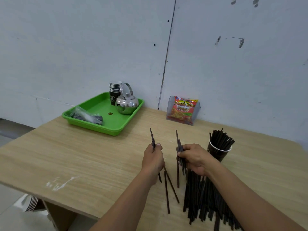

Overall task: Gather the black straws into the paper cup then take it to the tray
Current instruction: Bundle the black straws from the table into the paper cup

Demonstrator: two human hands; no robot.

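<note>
Straw pile (200, 197) at near edge; left hand (154, 160), right hand (195, 158) each grip straws (152, 137).

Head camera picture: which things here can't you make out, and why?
All in the head view.
1. Pile of loose straws: near ends cut off by the bottom edge, part hidden under the right forearm.
2. Paper cup: inside hidden by the standing straws.
3. Plastic bag on the green tray: contents blurred.
4. Stacked cups below the table: mostly hidden by the tabletop.
</note>
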